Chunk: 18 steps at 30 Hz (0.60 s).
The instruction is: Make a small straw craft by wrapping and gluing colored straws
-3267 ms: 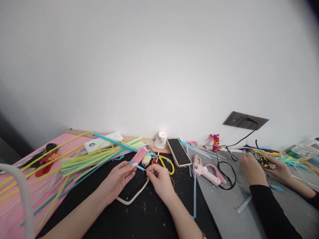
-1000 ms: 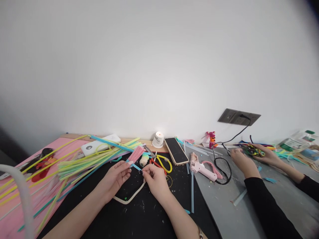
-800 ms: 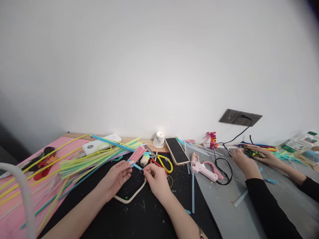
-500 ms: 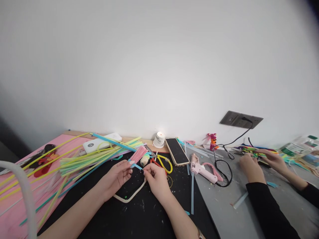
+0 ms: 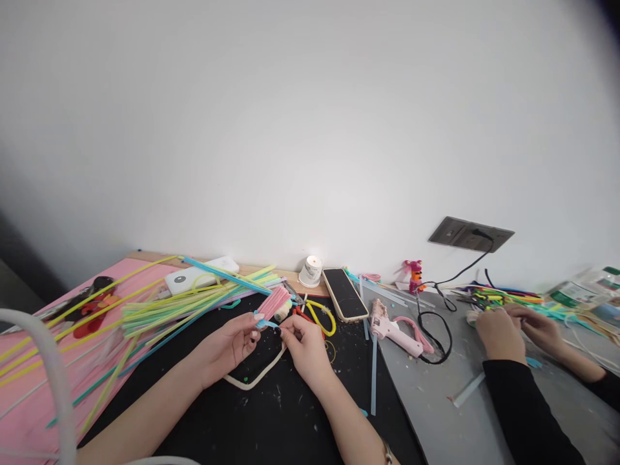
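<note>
Head view: the left hand (image 5: 227, 345) pinches the base of the pink bundle (image 5: 274, 301) between thumb and forefinger, and the bundle fans out toward 1 o'clock over the black mat (image 5: 290, 413). The right hand (image 5: 304, 345) is closed on the blue strip (image 5: 267, 323) that runs from the bundle's base. Half a second ago more of that strip showed between the hands; now the right fingertips (image 5: 282, 328) sit almost against the left ones. The bundle has lifted slightly. The cream loop (image 5: 252, 380) lies beneath both hands as before. The straws (image 5: 188, 305) stay spread at 10 o'clock, the phone (image 5: 345, 294) at 1 o'clock and the glue gun (image 5: 393, 327) at 3 o'clock. Farther at 3 o'clock, the co-worker's hands (image 5: 504, 334) have drawn together on the grey mat (image 5: 436, 400).
</note>
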Tool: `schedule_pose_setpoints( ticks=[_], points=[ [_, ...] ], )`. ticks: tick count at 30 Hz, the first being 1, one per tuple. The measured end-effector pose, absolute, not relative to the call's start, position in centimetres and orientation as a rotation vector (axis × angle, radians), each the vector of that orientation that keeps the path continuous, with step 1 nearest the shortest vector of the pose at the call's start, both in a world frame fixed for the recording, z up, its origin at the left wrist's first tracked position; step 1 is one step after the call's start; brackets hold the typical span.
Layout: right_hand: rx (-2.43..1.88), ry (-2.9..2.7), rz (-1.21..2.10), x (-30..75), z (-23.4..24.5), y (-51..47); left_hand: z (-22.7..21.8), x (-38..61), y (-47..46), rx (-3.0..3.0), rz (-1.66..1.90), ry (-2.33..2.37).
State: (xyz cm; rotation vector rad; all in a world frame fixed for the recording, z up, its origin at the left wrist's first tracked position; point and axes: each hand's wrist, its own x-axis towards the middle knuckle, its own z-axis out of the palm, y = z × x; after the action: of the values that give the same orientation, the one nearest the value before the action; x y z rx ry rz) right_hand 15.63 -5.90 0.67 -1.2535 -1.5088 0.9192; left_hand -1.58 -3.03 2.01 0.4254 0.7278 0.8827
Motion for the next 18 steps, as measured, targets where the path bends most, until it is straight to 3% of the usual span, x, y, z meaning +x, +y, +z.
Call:
schedule_pose_setpoints(
  ticks=[18],
  points=[
    [-1.250,-1.517,0.943,15.51,0.78,-6.02,2.04,-1.56,-3.09,0.384,0.823,0.703]
  ],
)
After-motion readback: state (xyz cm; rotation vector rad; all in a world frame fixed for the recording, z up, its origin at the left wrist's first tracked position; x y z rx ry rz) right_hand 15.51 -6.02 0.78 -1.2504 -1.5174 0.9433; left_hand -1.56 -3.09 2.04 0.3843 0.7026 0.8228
